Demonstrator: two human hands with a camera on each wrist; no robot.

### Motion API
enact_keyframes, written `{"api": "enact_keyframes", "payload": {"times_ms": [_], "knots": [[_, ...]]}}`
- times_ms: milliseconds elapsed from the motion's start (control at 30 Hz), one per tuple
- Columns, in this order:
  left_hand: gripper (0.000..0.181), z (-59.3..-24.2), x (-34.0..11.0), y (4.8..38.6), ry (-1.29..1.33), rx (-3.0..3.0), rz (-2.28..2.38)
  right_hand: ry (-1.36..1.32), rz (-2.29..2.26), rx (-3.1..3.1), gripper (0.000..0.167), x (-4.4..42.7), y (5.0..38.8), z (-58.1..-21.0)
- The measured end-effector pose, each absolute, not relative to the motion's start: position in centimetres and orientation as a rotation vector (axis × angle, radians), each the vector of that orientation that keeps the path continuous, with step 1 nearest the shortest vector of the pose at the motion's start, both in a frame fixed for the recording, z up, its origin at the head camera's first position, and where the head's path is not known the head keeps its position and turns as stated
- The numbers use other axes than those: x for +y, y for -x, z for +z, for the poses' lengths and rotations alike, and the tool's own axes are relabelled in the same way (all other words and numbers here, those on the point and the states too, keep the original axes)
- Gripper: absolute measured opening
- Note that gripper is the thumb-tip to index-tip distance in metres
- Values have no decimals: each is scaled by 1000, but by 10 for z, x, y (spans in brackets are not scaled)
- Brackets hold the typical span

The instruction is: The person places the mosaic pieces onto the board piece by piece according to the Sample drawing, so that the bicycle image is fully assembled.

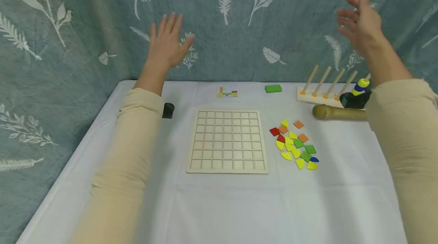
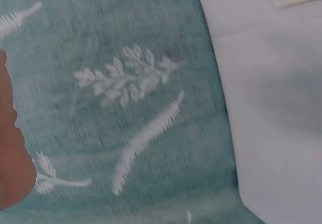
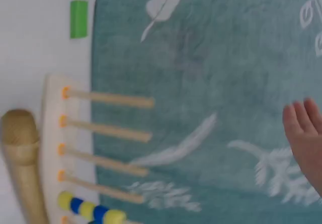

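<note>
My left hand [image 1: 167, 44] is raised above the table's far left part, fingers straight and spread, holding nothing. Over the far right side my right hand [image 1: 364, 25] is lifted too, its fingers loosely extended and nothing in them. Between the arms lies a pale wooden grid board [image 1: 227, 171] on the white cloth. To its right are scattered flat pieces: yellow quarter-rounds [image 1: 286, 156], green squares [image 1: 310, 149], orange squares [image 1: 298, 124], red pieces [image 1: 275, 131] and a blue piece [image 1: 314, 159]. Behind the board sits a small picture card [image 1: 227, 92].
A green block [image 1: 273, 88] lies at the back edge. Nearest the right arm stand a wooden peg rack [image 1: 321, 99] with yellow and blue beads [image 1: 361, 86], a wooden microphone-shaped toy [image 1: 338, 113] and a black object [image 1: 354, 100]. A black cylinder [image 1: 168, 110] is beside the left sleeve.
</note>
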State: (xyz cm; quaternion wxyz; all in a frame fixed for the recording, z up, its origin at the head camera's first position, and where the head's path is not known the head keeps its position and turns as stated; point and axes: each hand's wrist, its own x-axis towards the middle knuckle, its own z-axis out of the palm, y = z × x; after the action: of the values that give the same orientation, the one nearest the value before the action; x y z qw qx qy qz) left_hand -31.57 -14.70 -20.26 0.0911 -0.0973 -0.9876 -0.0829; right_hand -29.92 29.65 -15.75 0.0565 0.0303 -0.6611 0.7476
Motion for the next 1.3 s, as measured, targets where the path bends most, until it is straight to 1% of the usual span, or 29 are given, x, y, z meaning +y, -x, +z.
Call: {"api": "enact_keyframes", "payload": {"times_ms": [100, 267, 367, 467, 533, 733, 867, 1100, 1300], "knots": [[70, -202, -148, 312, 396, -2881, -311, -85, 2616, -1722, 53, 325, 293, -176], [71, -208, -154, 302, 567, -2819, -362, -123, 3045, -1437, 53, 360, 279, -212], [72, -222, -160, 295, 667, -2803, -370, -264, 3217, -1387, 52, 373, 263, -238], [72, -243, -165, 290, 742, -2800, -398, -444, 3314, -1384, 52, 382, 245, -266], [72, -260, -167, 289, 774, -2803, -424, -542, 3348, -1401, 54, 385, 234, -282], [74, -311, -164, 285, 847, -2875, -488, -717, 3380, -1529, 65, 388, 202, -328], [76, -337, -161, 280, 937, -2973, -472, -757, 3390, -1666, 66, 385, 180, -352], [90, -366, -157, 272, 1114, -3141, -400, -711, 3367, -1904, 65, 379, 153, -371], [90, -378, -156, 268, 1219, -3224, -384, -748, 3309, -2100, 62, 372, 144, -376]]}}
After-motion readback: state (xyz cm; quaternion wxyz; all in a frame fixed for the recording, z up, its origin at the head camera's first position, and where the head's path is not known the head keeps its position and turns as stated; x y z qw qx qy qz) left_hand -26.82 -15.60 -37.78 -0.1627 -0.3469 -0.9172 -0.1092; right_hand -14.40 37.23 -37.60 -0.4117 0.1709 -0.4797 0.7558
